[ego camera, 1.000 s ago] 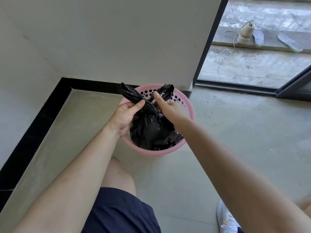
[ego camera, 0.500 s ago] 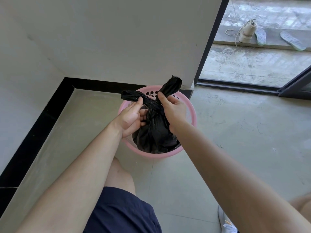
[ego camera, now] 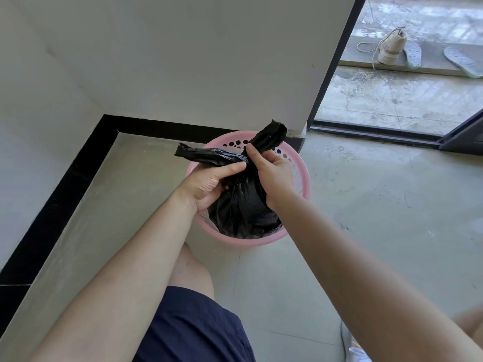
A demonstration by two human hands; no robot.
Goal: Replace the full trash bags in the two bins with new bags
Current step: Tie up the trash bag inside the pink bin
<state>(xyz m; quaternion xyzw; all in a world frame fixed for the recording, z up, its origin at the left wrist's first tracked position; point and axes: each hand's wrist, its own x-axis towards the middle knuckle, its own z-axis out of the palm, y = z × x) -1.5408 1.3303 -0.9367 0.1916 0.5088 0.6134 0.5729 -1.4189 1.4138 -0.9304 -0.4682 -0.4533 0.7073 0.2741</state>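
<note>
Black trash bag [ego camera: 243, 205] down inside the pink bin [ego camera: 248, 241], filling most of the opening, its top gathered into two twisted tails crossed over one another above the rim. One tail [ego camera: 206, 155] stretched out flat toward the left, the other [ego camera: 271, 135] poking up and away toward the wall. Left hand [ego camera: 209, 182] closed round the bag's neck at the crossing, thumb laid along the flat tail, fingers curled underneath into the plastic. Right hand [ego camera: 273, 173] likewise clenched – gripping the base of the upright tail, knuckles over the bin's far side, fingertips hidden in the folds. Both forearms reaching in from below, meeting over the bin. Perforated pink wall visible behind the hands. Bin standing on the grey floor [ego camera: 379, 205], tucked against the end of a pale wall [ego camera: 196, 61] edged with black skirting [ego camera: 162, 128]. Nearer the camera, a bare knee [ego camera: 190, 273] and navy shorts [ego camera: 198, 327]; at the bottom right edge, part of a white shoe [ego camera: 355, 348]. Further out, past a dark door track [ego camera: 373, 133], a rough outdoor slab with a beige shoe [ego camera: 390, 48] – laces trailing – and two loose insoles [ego camera: 413, 54] just beside it.
</note>
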